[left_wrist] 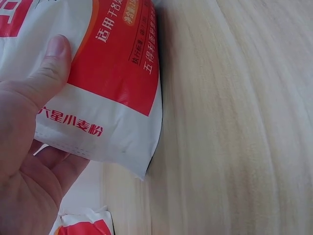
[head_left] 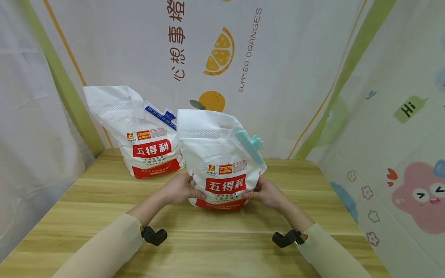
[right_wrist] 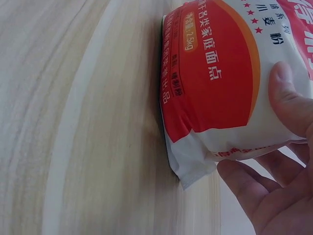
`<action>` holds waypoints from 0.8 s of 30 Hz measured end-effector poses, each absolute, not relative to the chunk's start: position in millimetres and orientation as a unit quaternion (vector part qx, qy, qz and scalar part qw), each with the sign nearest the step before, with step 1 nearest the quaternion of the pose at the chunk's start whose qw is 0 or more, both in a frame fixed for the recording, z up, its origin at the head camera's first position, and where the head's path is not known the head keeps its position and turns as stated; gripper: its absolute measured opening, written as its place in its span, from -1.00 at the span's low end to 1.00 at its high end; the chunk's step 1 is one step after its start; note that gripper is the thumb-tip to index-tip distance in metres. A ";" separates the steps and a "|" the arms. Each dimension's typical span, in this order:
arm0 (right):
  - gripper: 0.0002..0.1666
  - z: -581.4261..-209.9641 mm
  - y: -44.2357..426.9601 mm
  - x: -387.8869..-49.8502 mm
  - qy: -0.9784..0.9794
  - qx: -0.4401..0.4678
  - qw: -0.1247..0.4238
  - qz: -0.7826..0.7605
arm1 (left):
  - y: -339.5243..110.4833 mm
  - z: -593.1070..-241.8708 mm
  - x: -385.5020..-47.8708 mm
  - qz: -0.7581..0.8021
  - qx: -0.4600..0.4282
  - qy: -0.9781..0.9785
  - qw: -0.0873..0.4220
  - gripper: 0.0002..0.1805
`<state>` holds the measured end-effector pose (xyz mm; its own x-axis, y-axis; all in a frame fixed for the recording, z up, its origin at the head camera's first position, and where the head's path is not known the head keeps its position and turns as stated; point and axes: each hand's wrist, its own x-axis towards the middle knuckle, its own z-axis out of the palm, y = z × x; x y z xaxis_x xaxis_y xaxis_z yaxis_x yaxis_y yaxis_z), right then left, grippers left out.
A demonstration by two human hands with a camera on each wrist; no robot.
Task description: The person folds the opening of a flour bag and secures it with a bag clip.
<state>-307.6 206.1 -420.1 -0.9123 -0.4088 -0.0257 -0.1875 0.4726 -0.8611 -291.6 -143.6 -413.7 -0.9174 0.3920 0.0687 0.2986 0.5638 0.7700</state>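
A white and red flour bag [head_left: 215, 154] stands upright on the wooden table, its top fastened at the right corner by a teal sealing clip [head_left: 251, 147]. My left hand [head_left: 179, 189] grips its left side low down, with the thumb on the front and the other fingers around the side. On the opposite side my right hand [head_left: 267, 193] holds the bag the same way. Both wrist views show the bag's base at the tabletop, and the fingers behind the bag are partly hidden.
A second flour bag [head_left: 153, 154] with a blue sealing clip [head_left: 161, 117] stands behind and to the left, close to the held one. The wooden table [head_left: 215, 247] reaches back to a printed curtain [head_left: 292, 58]. Another patterned curtain [head_left: 389, 135] hangs along the right side.
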 end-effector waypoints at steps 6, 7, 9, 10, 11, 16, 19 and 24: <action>-0.36 -420.9 204.3 -308.9 0.850 -0.176 0.113 -0.484 | -145.6 -414.8 -292.5 0.427 0.194 0.882 0.058 -0.38; -0.36 -420.8 204.0 -309.2 0.849 -0.177 0.114 -0.485 | -145.9 -414.6 -292.6 0.428 0.193 0.881 0.059 -0.39; -0.37 -420.8 203.6 -309.5 0.848 -0.180 0.115 -0.485 | -146.7 -414.5 -292.7 0.430 0.193 0.880 0.063 -0.39; -0.37 -420.8 203.5 -309.5 0.849 -0.180 0.116 -0.484 | -147.1 -414.9 -292.8 0.430 0.193 0.880 0.064 -0.40; -0.37 -421.1 203.3 -309.6 0.849 -0.180 0.115 -0.482 | -147.7 -415.3 -292.9 0.431 0.192 0.879 0.066 -0.40; -0.36 -422.7 202.0 -309.5 0.856 -0.174 0.115 -0.472 | -148.8 -416.6 -293.1 0.433 0.192 0.878 0.069 -0.41; -0.35 -424.2 201.1 -310.5 0.857 -0.169 0.117 -0.472 | -148.5 -417.1 -293.3 0.434 0.192 0.878 0.066 -0.41; -0.32 -427.4 201.1 -309.6 0.854 -0.176 0.118 -0.475 | -149.1 -420.3 -289.7 0.435 0.196 0.877 0.059 -0.35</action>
